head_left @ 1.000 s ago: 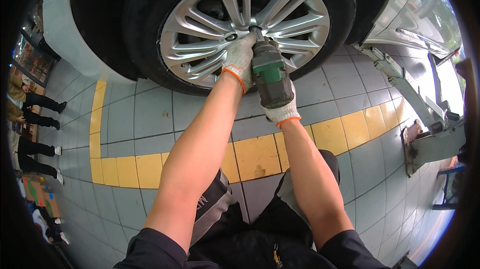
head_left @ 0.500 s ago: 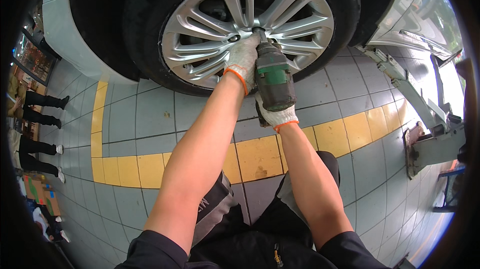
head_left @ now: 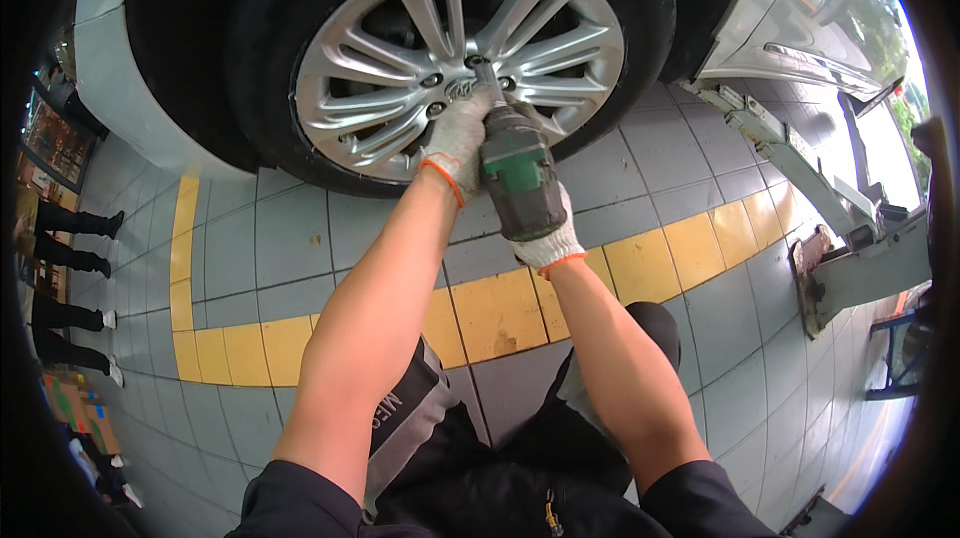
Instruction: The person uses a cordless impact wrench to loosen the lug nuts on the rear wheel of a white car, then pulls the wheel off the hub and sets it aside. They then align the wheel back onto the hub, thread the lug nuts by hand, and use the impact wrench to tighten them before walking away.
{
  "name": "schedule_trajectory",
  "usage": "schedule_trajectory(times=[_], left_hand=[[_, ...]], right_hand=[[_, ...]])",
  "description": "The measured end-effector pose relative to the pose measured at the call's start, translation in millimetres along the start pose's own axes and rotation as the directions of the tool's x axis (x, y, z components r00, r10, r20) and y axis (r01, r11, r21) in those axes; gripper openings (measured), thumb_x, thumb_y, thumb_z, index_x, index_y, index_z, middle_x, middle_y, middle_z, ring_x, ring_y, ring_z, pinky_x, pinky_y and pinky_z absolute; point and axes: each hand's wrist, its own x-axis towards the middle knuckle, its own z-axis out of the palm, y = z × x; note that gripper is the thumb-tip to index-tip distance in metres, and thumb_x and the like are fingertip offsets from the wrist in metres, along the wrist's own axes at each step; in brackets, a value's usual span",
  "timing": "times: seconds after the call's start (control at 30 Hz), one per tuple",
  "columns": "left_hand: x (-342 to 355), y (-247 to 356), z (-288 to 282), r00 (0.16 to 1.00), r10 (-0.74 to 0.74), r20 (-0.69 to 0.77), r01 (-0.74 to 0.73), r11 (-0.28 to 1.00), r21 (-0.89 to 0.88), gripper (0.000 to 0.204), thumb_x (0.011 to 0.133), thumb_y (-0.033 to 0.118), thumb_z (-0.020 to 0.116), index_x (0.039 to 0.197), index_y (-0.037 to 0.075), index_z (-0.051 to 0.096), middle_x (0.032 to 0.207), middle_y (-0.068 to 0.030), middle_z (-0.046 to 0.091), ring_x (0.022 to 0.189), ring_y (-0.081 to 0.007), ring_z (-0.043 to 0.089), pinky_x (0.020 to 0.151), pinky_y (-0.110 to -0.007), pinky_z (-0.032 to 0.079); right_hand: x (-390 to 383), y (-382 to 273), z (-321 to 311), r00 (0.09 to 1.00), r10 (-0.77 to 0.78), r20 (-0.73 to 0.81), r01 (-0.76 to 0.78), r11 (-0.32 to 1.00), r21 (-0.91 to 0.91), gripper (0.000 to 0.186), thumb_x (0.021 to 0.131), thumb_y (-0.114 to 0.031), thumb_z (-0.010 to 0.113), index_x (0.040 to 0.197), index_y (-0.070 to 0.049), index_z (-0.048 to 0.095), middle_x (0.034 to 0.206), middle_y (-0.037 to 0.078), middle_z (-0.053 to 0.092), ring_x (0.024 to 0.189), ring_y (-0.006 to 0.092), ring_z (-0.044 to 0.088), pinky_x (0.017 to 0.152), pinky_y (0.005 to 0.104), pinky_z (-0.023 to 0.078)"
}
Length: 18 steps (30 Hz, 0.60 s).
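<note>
The fingers of the white-gloved left hand (head_left: 455, 142) and white-gloved right hand (head_left: 556, 242), partly hidden behind it, grasp a green-and-black impact wrench (head_left: 520, 178) against a silver multi-spoke wheel (head_left: 460, 90); rightward stands a pale metal lift arm (head_left: 806, 176).

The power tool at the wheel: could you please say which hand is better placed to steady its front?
Probably the left hand: it lies by the front of the power tool, near the middle of the wheel, while the right hand is farther back.
</note>
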Motion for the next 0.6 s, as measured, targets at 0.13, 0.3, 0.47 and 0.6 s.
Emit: schedule_trajectory(times=[0.13,0.3,0.47,0.6], left_hand=[[10.4,-31.7,-6.3,0.998,-0.057,0.005,0.058,0.998,-0.025,0.037,0.111,0.04,0.063,0.104,0.004,0.069,0.088,-0.0131,0.075,0.07,-0.0255,0.074,0.067,-0.042,0.064],[34.3,-47.0,-8.6,0.997,-0.064,0.043,0.07,0.988,-0.141,0.036,0.113,0.036,0.059,0.105,0.002,0.067,0.096,-0.017,0.077,0.074,-0.0276,0.076,0.068,-0.044,0.066],[44.7,-41.1,-0.1,0.984,-0.064,-0.166,0.06,0.998,-0.029,0.028,0.106,0.028,0.073,0.107,0.0,0.069,0.094,-0.0142,0.075,0.071,-0.0262,0.073,0.064,-0.044,0.065],[49.4,-34.6,2.1,0.973,-0.013,-0.23,0.066,0.972,0.225,0.026,0.105,0.026,0.075,0.107,0.0,0.071,0.093,-0.0133,0.075,0.073,-0.0256,0.073,0.067,-0.042,0.065]], right_hand=[[-12.1,14.8,-6.3,0.985,-0.135,-0.106,0.133,0.991,-0.028,0.031,0.102,-0.024,0.061,0.129,-0.012,0.069,0.123,0.011,0.073,0.109,0.0334,0.071,0.097,0.0479,0.059],[-8.9,2.5,-30.4,0.987,-0.159,0.01,0.133,0.791,-0.597,0.033,0.1,-0.017,0.069,0.131,-0.008,0.07,0.124,0.012,0.075,0.11,0.0293,0.072,0.097,0.0415,0.059],[-5.4,-17.1,-45.0,0.95,-0.234,0.206,0.305,0.562,-0.769,0.03,0.101,-0.018,0.069,0.128,-0.007,0.071,0.123,0.012,0.075,0.107,0.0298,0.072,0.094,0.0388,0.059],[-5.7,-4.1,-33.2,0.922,-0.309,0.233,0.345,0.382,-0.857,0.031,0.1,-0.021,0.066,0.128,-0.009,0.07,0.12,0.01,0.073,0.106,0.0315,0.07,0.093,0.042,0.059]])
